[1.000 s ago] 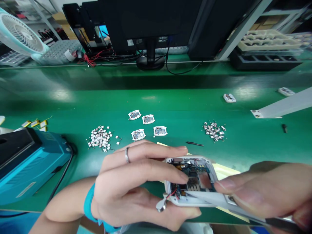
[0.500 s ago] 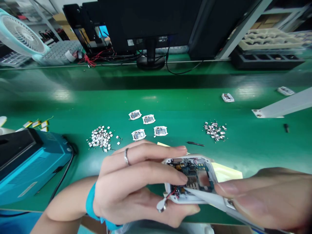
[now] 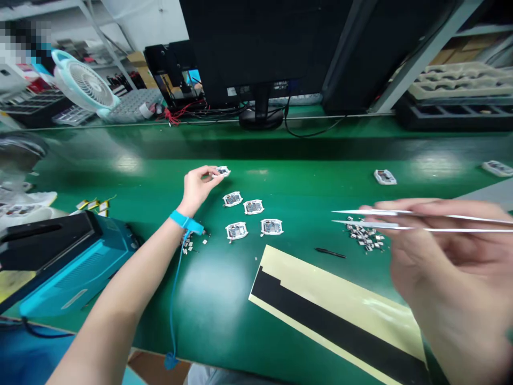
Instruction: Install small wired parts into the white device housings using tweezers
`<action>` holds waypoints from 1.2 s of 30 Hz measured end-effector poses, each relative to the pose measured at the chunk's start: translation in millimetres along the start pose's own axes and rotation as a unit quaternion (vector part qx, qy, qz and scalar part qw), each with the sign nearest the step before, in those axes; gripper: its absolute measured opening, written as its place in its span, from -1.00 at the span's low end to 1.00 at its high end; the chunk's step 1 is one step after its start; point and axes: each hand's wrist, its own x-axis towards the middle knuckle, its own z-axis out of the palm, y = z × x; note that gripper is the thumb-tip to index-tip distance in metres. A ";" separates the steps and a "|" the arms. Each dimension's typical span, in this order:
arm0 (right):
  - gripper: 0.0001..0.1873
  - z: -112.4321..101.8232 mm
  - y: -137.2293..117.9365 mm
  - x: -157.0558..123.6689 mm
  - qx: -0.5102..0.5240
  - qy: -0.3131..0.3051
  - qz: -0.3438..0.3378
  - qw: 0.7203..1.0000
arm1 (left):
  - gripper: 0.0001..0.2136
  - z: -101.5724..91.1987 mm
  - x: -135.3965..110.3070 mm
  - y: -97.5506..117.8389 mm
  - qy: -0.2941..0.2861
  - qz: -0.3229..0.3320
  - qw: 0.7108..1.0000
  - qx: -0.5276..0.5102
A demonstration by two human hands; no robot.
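Note:
My left hand (image 3: 199, 185) reaches far out over the green bench, with its fingertips pinched on a small white device shell with a circuit board (image 3: 222, 171), at the far end of a group of several like shells (image 3: 253, 216). A blue wrist strap (image 3: 185, 222) circles that wrist. My right hand (image 3: 444, 251) is raised at the right and blurred. It grips metal tweezers (image 3: 401, 220) whose tips point left, apart and empty, above a pile of small metal parts (image 3: 365, 235).
A yellow sheet with a black strip (image 3: 332, 310) lies at the front. A blue and black machine (image 3: 60, 251) stands at the left, a fan (image 3: 84, 85) behind it. A monitor (image 3: 260, 53) and trays (image 3: 457, 91) are at the back. Another shell (image 3: 385, 177) lies to the right.
My left hand carried the shell from in front of me out to the group of shells. My right hand lifted the tweezers away. The view shifted and the yellow sheet is uncovered.

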 end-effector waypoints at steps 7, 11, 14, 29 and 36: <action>-0.81 6.0 12.4 9.5 0.055 -0.017 0.069 0.996 | -0.43 -9.0 7.6 -13.8 -0.056 -0.018 0.994 0.090; -0.76 5.7 14.4 8.9 0.057 -0.036 0.077 0.995 | -0.28 -0.7 -14.0 7.1 -0.147 0.021 0.984 0.102; -0.76 5.1 14.1 6.6 0.033 -0.037 0.066 0.997 | -0.43 13.1 -17.5 6.0 -0.161 0.024 0.980 0.117; -0.54 12.2 -14.0 -6.6 -0.003 -0.260 -0.074 0.963 | -0.30 -34.7 -100.7 129.2 -0.095 0.192 0.959 -0.185; -0.51 2.4 -21.2 -8.1 0.019 -0.311 -0.055 0.949 | -0.38 -37.3 -112.6 132.7 -0.081 0.211 0.951 -0.212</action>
